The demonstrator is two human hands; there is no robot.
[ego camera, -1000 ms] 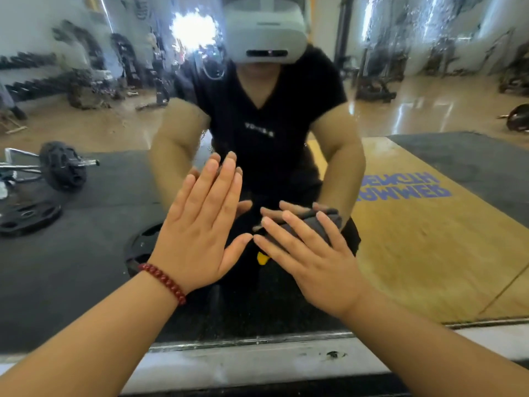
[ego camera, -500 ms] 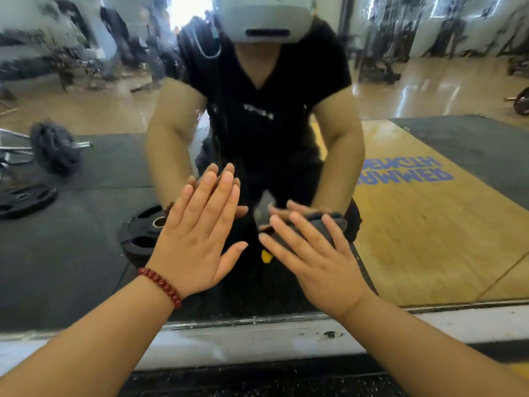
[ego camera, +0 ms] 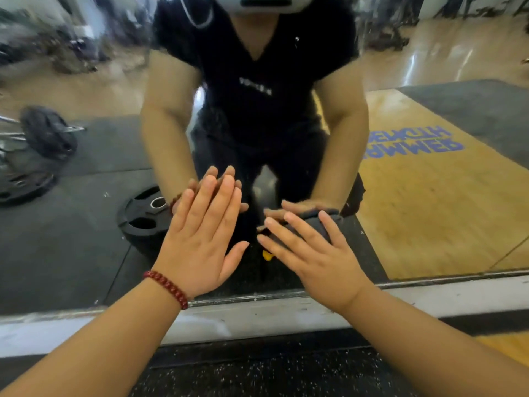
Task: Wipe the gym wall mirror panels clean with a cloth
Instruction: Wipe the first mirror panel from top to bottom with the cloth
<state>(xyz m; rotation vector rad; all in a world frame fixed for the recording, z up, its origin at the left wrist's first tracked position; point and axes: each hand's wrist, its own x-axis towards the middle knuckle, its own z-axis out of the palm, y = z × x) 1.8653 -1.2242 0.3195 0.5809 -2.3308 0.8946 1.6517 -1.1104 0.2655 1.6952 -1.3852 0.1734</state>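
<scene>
The wall mirror (ego camera: 429,196) fills the view and reaches down to a metal bottom edge just above the floor. My left hand (ego camera: 200,239), with a red bead bracelet at the wrist, lies flat against the glass, fingers straight and together. Just to its right, my right hand (ego camera: 312,250) presses a dark grey cloth (ego camera: 317,222) onto the low part of the mirror with spread, straight fingers. Most of the cloth is hidden under that hand; only its upper edge shows between the fingers. My reflection crouches directly behind both hands.
A white baseboard strip (ego camera: 257,319) runs under the mirror, with black speckled rubber floor (ego camera: 257,373) below it. The glass reflects weight plates (ego camera: 143,216), a barbell (ego camera: 48,133), a yellow platform and gym machines. Streaks blur the upper left of the glass.
My view has tilted downward, so more floor shows. Both hands stay pressed on the glass, and the right hand with the cloth has barely shifted.
</scene>
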